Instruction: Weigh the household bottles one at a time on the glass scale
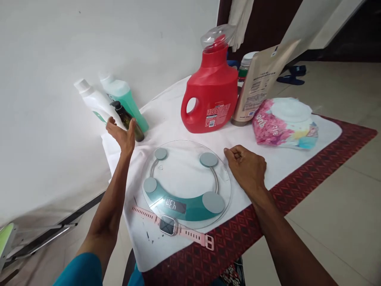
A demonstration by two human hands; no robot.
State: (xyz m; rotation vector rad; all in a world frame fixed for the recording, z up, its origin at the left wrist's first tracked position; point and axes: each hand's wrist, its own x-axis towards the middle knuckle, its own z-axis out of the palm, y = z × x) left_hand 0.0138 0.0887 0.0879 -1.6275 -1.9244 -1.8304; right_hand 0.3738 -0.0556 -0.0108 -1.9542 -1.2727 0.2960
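My left hand (122, 135) is open at the small dark green pump bottle (128, 119), thumb and fingers apart in front of it; whether it touches the bottle I cannot tell. Behind stand a white bottle (91, 97) and a clear bottle of teal liquid (127, 97). My right hand (247, 165) is closed with fingers curled, resting by the right rim of a round glass scale (181, 174). Nothing shows in that hand. The scale's display is lit. A pink-strapped smartwatch (167, 225) lies along its near edge.
A red detergent jug (211, 87) stands at the back, with a beige tube (256, 83) and a white-capped jar (246, 63) beside it. The pink wipes pack (282, 123) lies at the right. A white cloth (166, 107) covers the red patterned table cover (297, 174).
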